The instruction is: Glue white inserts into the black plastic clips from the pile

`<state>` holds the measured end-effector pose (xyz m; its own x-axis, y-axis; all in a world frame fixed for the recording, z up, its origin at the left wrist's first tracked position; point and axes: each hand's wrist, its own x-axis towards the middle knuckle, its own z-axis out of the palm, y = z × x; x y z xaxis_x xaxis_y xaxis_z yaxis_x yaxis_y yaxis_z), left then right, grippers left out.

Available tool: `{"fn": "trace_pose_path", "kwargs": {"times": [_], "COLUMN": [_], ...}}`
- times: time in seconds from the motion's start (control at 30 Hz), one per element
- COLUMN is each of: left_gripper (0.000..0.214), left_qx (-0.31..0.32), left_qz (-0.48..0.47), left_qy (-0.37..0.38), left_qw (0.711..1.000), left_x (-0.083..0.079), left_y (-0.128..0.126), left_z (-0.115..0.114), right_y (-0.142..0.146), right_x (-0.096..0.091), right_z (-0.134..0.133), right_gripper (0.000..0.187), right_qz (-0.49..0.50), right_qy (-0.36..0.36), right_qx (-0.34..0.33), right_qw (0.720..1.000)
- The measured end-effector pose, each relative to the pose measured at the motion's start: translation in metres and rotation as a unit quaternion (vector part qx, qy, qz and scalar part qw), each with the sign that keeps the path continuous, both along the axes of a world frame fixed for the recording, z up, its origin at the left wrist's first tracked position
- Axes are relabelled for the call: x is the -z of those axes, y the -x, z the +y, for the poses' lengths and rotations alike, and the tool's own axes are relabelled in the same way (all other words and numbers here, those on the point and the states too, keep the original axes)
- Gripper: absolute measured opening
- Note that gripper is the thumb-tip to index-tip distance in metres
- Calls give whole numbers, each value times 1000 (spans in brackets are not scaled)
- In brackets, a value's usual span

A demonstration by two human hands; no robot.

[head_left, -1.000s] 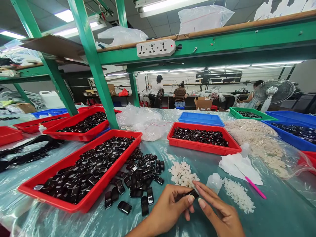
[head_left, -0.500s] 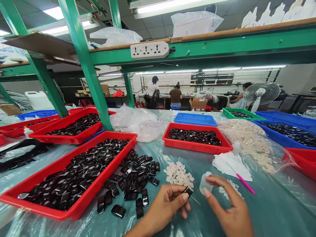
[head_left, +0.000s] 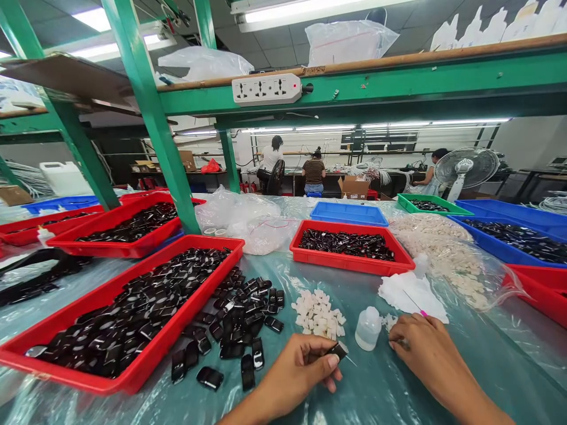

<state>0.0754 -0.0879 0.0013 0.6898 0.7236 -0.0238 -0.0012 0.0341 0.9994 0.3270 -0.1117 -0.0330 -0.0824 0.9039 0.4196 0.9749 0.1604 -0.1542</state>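
Note:
My left hand point(head_left: 305, 369) is closed, pinching a small glossy black plastic piece point(head_left: 337, 350) between thumb and fingers; a thin pale needle-like tip pokes out beside it. To the right, my right hand point(head_left: 427, 348) is palm down on the table, its fingertips drawn together at a little heap of small white bits point(head_left: 390, 322); whatever they grip is hidden. Between the hands stands a small translucent bottle point(head_left: 368, 329), upright. Just beyond my left hand lies a pile of cream-white pieces point(head_left: 319, 313). Loose black pieces point(head_left: 241, 313) are scattered left of it.
A large red tray point(head_left: 128, 383) full of black pieces lies left, another red tray point(head_left: 349, 264) ahead. A white cloth point(head_left: 411, 292) carries a pink-handled tool point(head_left: 424, 313), partly behind my right hand. A plastic bag of cream pieces point(head_left: 456, 260) lies right. A green post point(head_left: 153, 118) rises left.
My right hand has left the bottle and moved right to the small white bits, its fingers closing together. The bottle now stands upright by itself. My left hand keeps its black piece.

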Motion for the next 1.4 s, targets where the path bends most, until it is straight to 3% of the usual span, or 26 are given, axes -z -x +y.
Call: {"fn": "trace_pose_path", "kwargs": {"times": [0.17,0.37,0.43,0.53,0.67,0.77,0.97,1.13,1.3,1.4], "left_gripper": [32,33,35,37,36,33,36,30,27,28], "left_qx": [4,1,1,8,20,33,19,5,-4,3], "left_qz": [2,-3,-6,-9,-11,-4,20,29,22,18], "left_qy": [-9,-11,-15,-27,-41,-58,-90,-115,-120,-120], "left_qw": [1000,1000,1000,1000,999,998,996,993,992,993], "left_x": [-3,-2,-3,-4,-4,-3,-3,-7,-10,-9], "left_y": [1,2,2,2,4,5,8,9,9,8], "left_z": [-3,-3,-3,-4,-5,-6,-8,-8,-9,-10], "right_y": [0,15,25,44,64,69,71,78,86,86], "right_x": [4,-25,-36,-45,-46,-45,-44,-33,-19,-17], "right_z": [3,-11,-18,-29,-36,-36,-34,-29,-28,-29], "right_gripper": [17,18,19,21,22,23,22,19,21,19], "right_qz": [-1,109,269,429,519,539,583,670,757,774], "right_qy": [-25,-102,-69,72,201,241,263,248,243,254], "right_qx": [8,54,-8,-135,-189,-213,-228,-196,-156,-156], "right_qw": [1000,987,961,890,809,779,734,671,586,559]}}
